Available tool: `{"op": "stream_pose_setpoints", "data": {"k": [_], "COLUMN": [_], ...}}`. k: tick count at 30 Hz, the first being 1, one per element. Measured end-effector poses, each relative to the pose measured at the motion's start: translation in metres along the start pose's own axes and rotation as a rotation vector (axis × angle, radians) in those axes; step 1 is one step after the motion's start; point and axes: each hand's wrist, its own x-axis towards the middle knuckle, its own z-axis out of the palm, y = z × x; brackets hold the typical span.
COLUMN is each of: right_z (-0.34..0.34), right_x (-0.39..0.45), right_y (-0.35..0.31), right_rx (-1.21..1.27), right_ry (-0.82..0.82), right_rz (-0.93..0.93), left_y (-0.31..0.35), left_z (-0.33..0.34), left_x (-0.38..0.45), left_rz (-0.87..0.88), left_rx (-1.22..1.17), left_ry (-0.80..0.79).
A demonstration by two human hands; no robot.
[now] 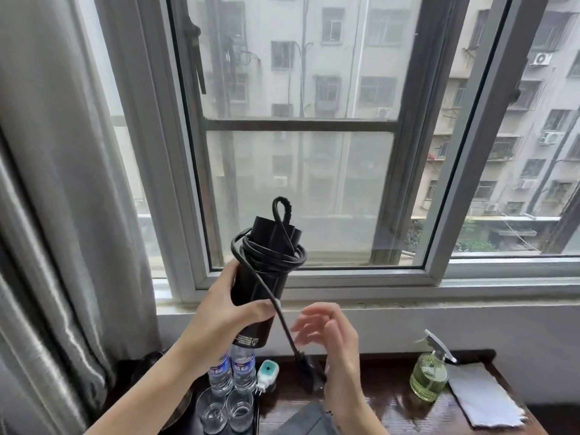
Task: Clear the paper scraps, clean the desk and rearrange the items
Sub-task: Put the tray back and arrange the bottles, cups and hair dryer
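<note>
My left hand grips a black cylindrical appliance and holds it up in front of the window. Its black cord is coiled around the upper body, with a hanging loop at the top. One strand of cord runs down to the plug just above the dark wooden desk. My right hand hovers open beside that strand, fingers spread, touching nothing that I can see. A folded white paper towel lies at the desk's right end.
A green spray bottle stands right of centre. Two water bottles, two glasses and a small white-and-teal device sit on the left. A dark grey item lies at the front edge. A grey curtain hangs on the left.
</note>
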Motion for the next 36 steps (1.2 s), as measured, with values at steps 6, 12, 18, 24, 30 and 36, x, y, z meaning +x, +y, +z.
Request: {"op": "stream_pose_setpoints", "data": {"k": [6, 12, 18, 24, 30, 36], "right_z": [-0.017, -0.020, 0.022, 0.030, 0.018, -0.014], "right_x": [0.000, 0.009, 0.008, 0.011, 0.015, 0.019], "right_y": [-0.008, 0.003, 0.026, 0.018, 0.019, 0.016], "right_rx": [-0.393, 0.154, 0.771, 0.927, 0.773, 0.396], "right_ry": [-0.441, -0.019, 0.115, -0.052, -0.074, -0.066], "right_rz": [0.069, 0.442, 0.730, 0.619, 0.547, 0.432], "left_y": [-0.003, -0.001, 0.001, -0.001, -0.010, -0.019], "left_z": [-0.001, -0.010, 0.016, 0.019, 0.026, 0.030], "left_x": [0.009, 0.011, 0.007, 0.011, 0.010, 0.005], "left_rz": [-0.069, -0.114, -0.054, -0.043, -0.051, -0.008], "left_rx": [-0.026, -0.012, -0.010, -0.116, -0.186, -0.053], "left_ry": [0.044, 0.002, -0.110, -0.147, -0.184, 0.050]}}
